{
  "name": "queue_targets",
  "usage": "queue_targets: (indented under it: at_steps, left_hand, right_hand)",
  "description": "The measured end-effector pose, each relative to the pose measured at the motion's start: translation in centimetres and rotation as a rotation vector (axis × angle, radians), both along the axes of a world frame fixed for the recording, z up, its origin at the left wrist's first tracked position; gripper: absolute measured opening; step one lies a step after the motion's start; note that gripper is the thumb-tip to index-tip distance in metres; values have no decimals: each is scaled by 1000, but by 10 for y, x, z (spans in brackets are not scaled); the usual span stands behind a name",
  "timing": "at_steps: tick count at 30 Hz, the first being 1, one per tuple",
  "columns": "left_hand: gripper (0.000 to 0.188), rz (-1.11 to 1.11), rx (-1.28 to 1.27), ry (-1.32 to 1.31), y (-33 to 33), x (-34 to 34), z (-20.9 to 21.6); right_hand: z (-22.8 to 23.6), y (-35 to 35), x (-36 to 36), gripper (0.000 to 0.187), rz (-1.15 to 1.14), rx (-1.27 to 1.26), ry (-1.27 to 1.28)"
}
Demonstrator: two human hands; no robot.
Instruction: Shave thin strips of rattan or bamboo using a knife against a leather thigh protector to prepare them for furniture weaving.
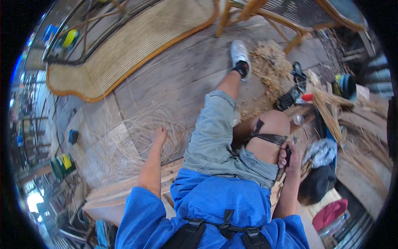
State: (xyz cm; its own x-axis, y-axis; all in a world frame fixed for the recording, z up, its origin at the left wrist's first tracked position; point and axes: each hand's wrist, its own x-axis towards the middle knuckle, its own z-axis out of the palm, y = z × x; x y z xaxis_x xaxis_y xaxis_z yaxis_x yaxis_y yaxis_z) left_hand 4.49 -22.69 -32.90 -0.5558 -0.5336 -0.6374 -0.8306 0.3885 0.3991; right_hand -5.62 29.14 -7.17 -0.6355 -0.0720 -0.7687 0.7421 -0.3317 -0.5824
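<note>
My left hand [161, 135] is closed, held out over a loose tangle of thin pale cane strips [124, 143] on the floor; whether a strip is pinched in it cannot be made out. Beside my bent right knee, my right hand [292, 157] is closed around a small dark object like a handle [288, 155], mostly hidden by the fingers. A black band [269, 137] is tied around that leg just below the knee.
A woven cane panel with a wooden frame [124, 50] curves across the far left. Wood shavings [271, 68] lie past my outstretched foot, near dark sandals [290, 95]. Fibre bundles [329, 112], a tin [345, 86] and a crumpled silvery bag [321, 151] crowd the right.
</note>
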Motion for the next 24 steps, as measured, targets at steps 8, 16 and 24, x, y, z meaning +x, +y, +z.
queue_targets:
  at_steps: [8,16,24]
  left_hand:
    - [31,-665,290,547,87,6,-7]
    - [33,-684,157,379,83,-15,5]
    - [35,-601,-22,202,89,-47,69]
  right_hand:
    - [7,-3,-8,32,24,-107,104]
    - [5,11,10,39,-27,-117,156]
    - [3,14,12,39,-86,-168,154]
